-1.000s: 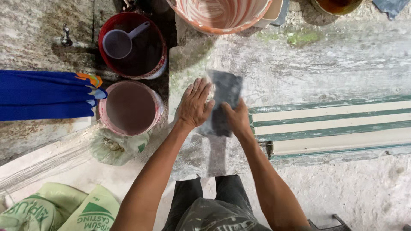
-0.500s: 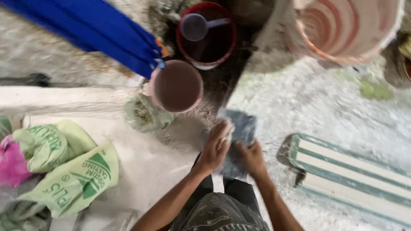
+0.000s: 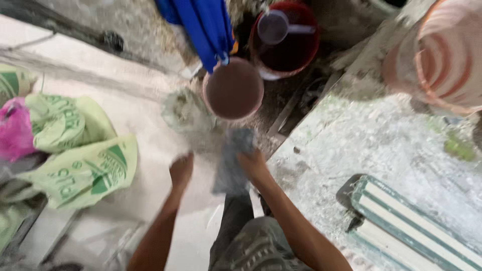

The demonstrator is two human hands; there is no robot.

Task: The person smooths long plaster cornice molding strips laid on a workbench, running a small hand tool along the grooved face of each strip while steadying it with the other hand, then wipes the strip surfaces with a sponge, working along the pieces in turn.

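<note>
Gripping grey cloth (image 3: 232,161) with right hand (image 3: 252,165) on wet concrete floor; left hand (image 3: 181,170) apart, seemingly empty. Risk: cloth snagging rough floor, or knocking pink bucket (image 3: 233,89) just beyond hands.

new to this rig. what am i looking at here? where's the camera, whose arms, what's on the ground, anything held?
There is no machine here: the camera sits on a person's head and looks straight down, so the two bare arms coming up from the bottom edge are the wearer's own. The picture is blurred by motion.

The right hand grips a grey-blue cloth that hangs down. The left hand is off the cloth, beside it, and seems to hold nothing.

On the wet concrete floor: a small pink bucket, a red bucket with a scoop in it, and a large striped orange tub. At left lie green printed sacks and something pink. A blue fabric hangs at the top, and a green-and-white striped board lies at lower right.
</note>
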